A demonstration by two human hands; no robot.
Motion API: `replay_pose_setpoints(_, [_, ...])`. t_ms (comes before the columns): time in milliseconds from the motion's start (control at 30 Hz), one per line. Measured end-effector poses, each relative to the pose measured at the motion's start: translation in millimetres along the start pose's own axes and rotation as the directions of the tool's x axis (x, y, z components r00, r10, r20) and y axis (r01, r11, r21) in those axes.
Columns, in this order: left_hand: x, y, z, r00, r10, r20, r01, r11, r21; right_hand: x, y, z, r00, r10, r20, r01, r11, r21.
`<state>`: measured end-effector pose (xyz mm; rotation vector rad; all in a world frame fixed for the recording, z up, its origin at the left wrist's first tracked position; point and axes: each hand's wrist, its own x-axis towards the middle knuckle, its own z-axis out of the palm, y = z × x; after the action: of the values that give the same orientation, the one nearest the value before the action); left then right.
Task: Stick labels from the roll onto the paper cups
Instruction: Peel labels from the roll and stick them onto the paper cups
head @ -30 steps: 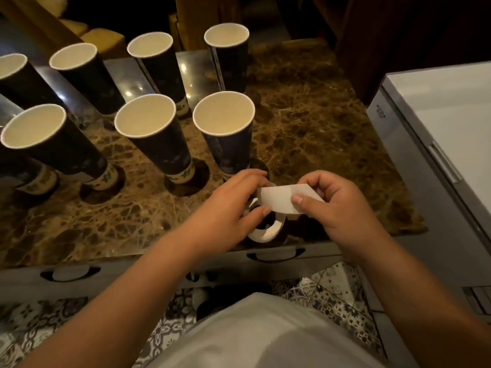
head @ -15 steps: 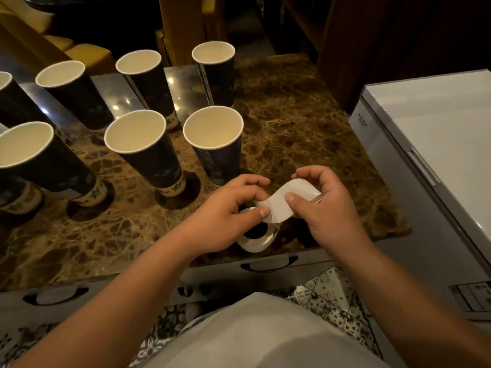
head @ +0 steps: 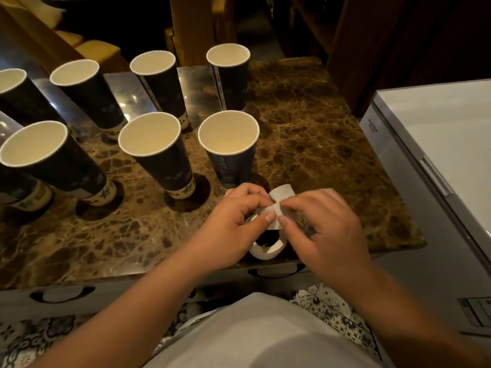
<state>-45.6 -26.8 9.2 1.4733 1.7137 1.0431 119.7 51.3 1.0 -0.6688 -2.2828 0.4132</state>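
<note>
Seven dark paper cups stand upright on the brown marble table (head: 332,134), and every mouth that shows is empty, only pale lining inside. The nearest cup (head: 229,144) sits at 12 o'clock from the hands, just beyond the knuckles; a second cup (head: 156,152) stands at its 9 o'clock, and a third cup (head: 50,160) further out on the same line. Behind them runs a back row: one cup (head: 229,73) at 12 o'clock from the nearest, another cup (head: 156,81) and a further cup (head: 82,88) toward 10 o'clock, and a last cup (head: 10,94) cut by the frame's edge. The label roll (head: 265,248) lies at the table's near edge, at 6 o'clock from the nearest cup, partly hidden under the hands. The left hand (head: 233,221) has its thumb and forefinger pinched together on the loose white label strip (head: 279,203) that rises off the roll; the right hand (head: 324,224) pinches the same strip from the 3 o'clock side, its other fingers loosely spread. The strip's free end curls up toward 12 o'clock. Bare marble lies open from 1 to 4 o'clock of the hands, up to the table's right edge, where a white chest freezer (head: 438,144) stands close by. The front edge runs just below the roll, with drawer handles beneath it.
</note>
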Motion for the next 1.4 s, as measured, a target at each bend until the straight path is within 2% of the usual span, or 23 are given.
replay_pose_setpoints(100, [-0.5,-0.2,-0.5,1.0,0.004,-0.006,-0.003,1.0,0.027,-0.9,-0.1,3.5,0.998,0.06,0.016,-0.061,0.998,0.033])
replay_pose_setpoints(200, [-0.6,-1.1,-1.6,1.0,0.01,0.011,-0.011,0.999,0.038,0.1,2.4,2.1,0.998,0.044,0.039,-0.046,0.998,0.043])
replay_pose_setpoints(367, [-1.7,0.7,2.8,0.999,0.04,-0.02,-0.037,0.985,0.167,-0.7,2.9,-0.3,0.998,0.033,0.054,-0.035,0.999,0.036])
replay_pose_setpoints(633, [-1.8,4.9,4.0,0.996,0.085,-0.015,-0.08,0.976,0.204,-3.8,5.1,-3.0,0.999,0.023,0.042,-0.023,1.0,0.015])
replay_pose_setpoints(833, [-2.5,7.8,8.4,0.995,0.063,-0.072,-0.043,0.966,0.254,-3.1,6.2,-3.0,0.998,0.054,0.024,-0.054,0.999,0.002])
replay_pose_setpoints(967, [-4.8,8.1,10.3,0.99,-0.024,-0.139,0.062,0.959,0.277,-1.8,8.4,-6.7,0.987,0.156,-0.038,-0.154,0.987,0.05])
replay_pose_setpoints(1100, [-6.7,7.2,9.3,0.974,-0.103,-0.201,0.149,0.962,0.23,1.3,12.8,-14.7,0.942,0.322,-0.095,-0.303,0.937,0.174])
replay_pose_setpoints(1167, [-7.3,5.6,8.2,0.966,-0.12,-0.229,0.171,0.961,0.219,2.8,15.1,-17.6,0.93,0.347,-0.125,-0.322,0.929,0.183])
replay_pose_setpoints(1300, [-12.0,6.7,11.8,0.946,-0.08,-0.313,0.168,0.949,0.266,-0.8,18.3,-19.6,0.977,0.096,-0.192,-0.111,0.991,-0.07])
replay_pose_setpoints(1400, [-15.8,17.2,12.3,0.92,0.172,-0.353,-0.015,0.914,0.406,-4.2,18.6,-17.7,0.973,-0.07,-0.219,0.031,0.984,-0.175])
